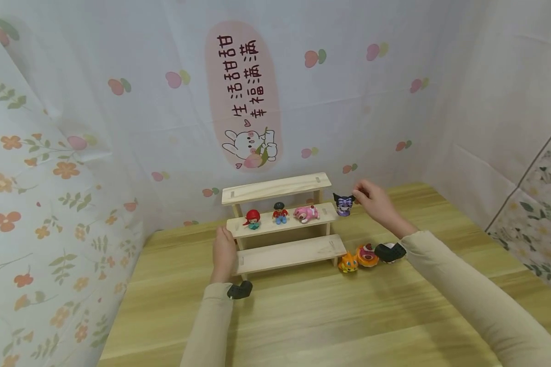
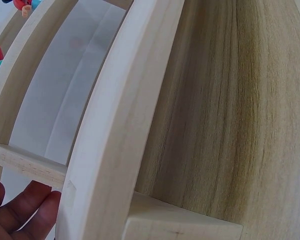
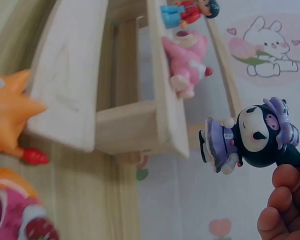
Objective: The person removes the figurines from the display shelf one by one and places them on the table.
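Fingers of the right hand [image 1: 375, 204], in the head view, are pinching one ear of a purple-and-black figurine [image 1: 344, 204], which is being held just beside the right end of the middle step of a wooden stand [image 1: 284, 255]. The left hand [image 1: 224, 255] is being held at the stand's left side. A red-haired figurine [image 1: 252, 219], a dark-haired figurine [image 1: 280, 213] and a pink figurine [image 1: 305, 214] are being carried on that step. The stand is being borne by a yellowish, wood-grained tabletop [image 1: 174, 306], as are an orange figurine [image 1: 348, 263] and a round orange-and-pink piece [image 1: 367, 255] near its right foot. The tabletop is being backed by a white cloth [image 1: 344, 102] printed with fruit, a rabbit and lettering, and flanked on the left by a flowered cloth [image 1: 36, 224].

In the left wrist view, bent fingers [image 2: 42, 215] are being shown at a crosspiece; whether it is being gripped cannot be told.

In the right wrist view, the pinched ear is being partly covered by fingers, and the printed rabbit is being shown behind.
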Available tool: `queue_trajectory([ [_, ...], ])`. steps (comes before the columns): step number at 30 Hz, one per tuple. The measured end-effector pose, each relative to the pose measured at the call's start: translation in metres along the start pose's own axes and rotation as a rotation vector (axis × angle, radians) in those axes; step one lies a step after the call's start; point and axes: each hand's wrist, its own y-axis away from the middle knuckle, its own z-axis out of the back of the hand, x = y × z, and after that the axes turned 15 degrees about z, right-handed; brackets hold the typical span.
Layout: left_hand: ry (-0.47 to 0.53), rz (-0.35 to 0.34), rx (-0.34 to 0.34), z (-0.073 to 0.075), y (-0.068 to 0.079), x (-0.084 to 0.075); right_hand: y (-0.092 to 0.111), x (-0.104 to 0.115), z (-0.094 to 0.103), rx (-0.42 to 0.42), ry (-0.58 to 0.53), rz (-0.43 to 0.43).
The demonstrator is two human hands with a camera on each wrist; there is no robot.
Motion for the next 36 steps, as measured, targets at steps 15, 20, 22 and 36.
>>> queue_trajectory([
  [15, 0.016, -0.014, -0.008, -0.001, 0.001, -0.001, 0.045, -0.024, 0.021, -0.002, 0.056, -0.067],
  [20, 0.013, -0.02, -0.021, 0.0, 0.002, -0.001, 0.062, -0.033, 0.029, -0.006, 0.104, -0.104],
  [22, 0.012, -0.023, -0.02, 0.0, 0.001, -0.001, 0.069, -0.037, 0.031, -0.008, 0.125, -0.112],
  [36, 0.028, -0.022, -0.005, 0.0, -0.002, 0.003, 0.107, -0.06, 0.044, -0.061, 0.178, -0.137],
])
